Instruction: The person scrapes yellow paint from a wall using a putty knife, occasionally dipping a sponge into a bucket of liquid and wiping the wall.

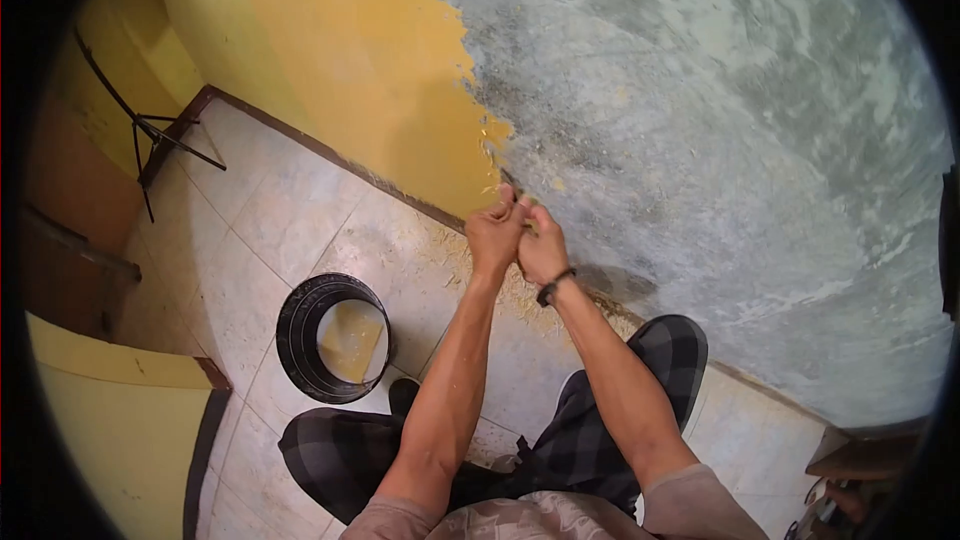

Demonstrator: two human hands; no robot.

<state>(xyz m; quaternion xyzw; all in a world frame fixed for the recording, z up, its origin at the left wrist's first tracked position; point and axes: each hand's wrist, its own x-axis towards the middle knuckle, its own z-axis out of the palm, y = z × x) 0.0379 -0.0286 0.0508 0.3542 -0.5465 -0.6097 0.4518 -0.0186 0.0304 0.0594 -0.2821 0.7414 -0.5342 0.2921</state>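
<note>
Both of my hands are together low on the wall, at the border between yellow paint (370,70) and bare grey plaster (720,140). My left hand (492,240) and my right hand (543,252) are closed around a scraper (508,178). Only its dark tip shows, up against the ragged paint edge; my fingers hide the rest. Loose paint flakes cling to the wall just above the tip. A dark bracelet (556,287) circles my right wrist.
A black bucket (292,335) stands on the tiled floor to my left, with a yellowish flat piece inside. Paint chips (445,260) litter the floor along the wall. A thin black metal stand (150,130) is at the far left. A low yellow wall (120,420) stands at lower left.
</note>
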